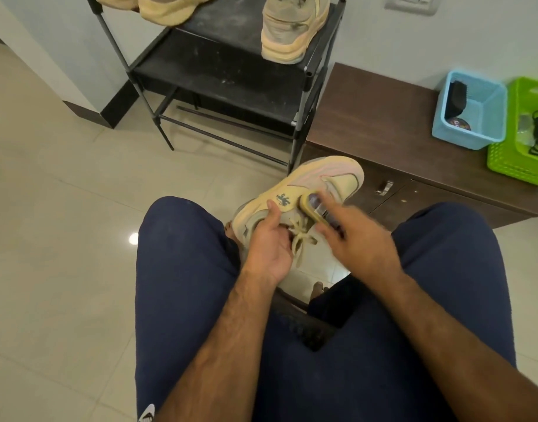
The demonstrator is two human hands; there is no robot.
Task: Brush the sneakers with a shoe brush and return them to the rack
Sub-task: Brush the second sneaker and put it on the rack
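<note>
Sneaker off the floor between our knees, near the rack's front leg; left hand clamped on its collar by the laces; right hand, blurred, gripped the brush against the side panel; we judged short, light strokes toeward best, left hand bracing.

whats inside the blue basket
In the blue basket a black brush leans on the left wall and a dark round tin lies at the bottom. The near wall covers part of the tin.

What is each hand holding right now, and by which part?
The left hand grips the sneaker at its opening by the laces; the right hand holds the shoe brush by its back.
</note>
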